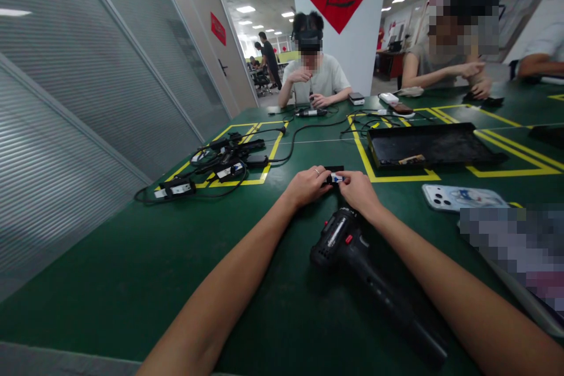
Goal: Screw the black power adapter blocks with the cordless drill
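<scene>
A small black block with a white-and-blue label (337, 178) lies on the green table between my two hands. My left hand (307, 187) is closed on its left side, fingers bent over the edge. From the right, my right hand (356, 189) pinches at the label with thumb and fingertips. My fingers hide much of the block, so its exact kind is unclear. Just below my hands, a black cordless screwdriver (341, 238) with red buttons rests on its side, its handle slanting down to the right between my forearms. Neither hand touches it.
Black power adapters with tangled cables (229, 158) lie at the left. A black tray (434, 147) holds a small brown scrap at the right. A phone (462, 197) is near my right forearm. Two people (319, 76) with headgear work across the green table (154, 282).
</scene>
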`<state>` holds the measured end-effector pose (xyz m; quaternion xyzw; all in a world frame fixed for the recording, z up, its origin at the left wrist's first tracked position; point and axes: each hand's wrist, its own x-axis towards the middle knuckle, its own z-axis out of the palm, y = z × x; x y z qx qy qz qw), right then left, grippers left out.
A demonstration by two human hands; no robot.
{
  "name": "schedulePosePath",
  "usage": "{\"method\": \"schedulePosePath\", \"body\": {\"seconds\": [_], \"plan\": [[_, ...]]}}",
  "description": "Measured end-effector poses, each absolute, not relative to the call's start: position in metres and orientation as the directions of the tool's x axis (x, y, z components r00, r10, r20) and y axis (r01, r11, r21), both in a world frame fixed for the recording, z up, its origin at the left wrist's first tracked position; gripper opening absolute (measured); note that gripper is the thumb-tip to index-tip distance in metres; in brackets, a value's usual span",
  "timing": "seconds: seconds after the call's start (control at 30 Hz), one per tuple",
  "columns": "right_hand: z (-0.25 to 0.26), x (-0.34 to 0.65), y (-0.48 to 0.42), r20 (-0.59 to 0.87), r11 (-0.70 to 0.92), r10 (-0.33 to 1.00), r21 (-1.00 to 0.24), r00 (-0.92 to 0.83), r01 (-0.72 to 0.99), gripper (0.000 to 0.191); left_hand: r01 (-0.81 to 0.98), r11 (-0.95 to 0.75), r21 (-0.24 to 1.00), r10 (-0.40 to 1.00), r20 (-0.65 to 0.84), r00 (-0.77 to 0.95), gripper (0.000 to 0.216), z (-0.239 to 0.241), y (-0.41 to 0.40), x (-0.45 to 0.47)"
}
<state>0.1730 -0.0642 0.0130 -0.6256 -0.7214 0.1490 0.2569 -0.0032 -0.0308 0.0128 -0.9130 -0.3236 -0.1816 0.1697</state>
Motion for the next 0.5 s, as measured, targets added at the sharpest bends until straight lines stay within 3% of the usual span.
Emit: {"method": "schedulePosePath", "body": {"seconds": [0.33,0.5], "plan": [[0.0102,0.1769,-0.0648,0.177,0.193,0.979,-0.641,-0.102,0.743,0.028,0.669,-0.724,-0.168,0.554,0.437,0.709,0.034,0.0103,-0.0308,0.0],[0.0092,0.1771,-0.0643,0.165,0.18,0.982,-0.667,-0.092,0.723,0.028,0.667,-0.745,-0.019,0.572,0.495,0.654,0.034,0.0138,-0.0372,-0.0002]]}}
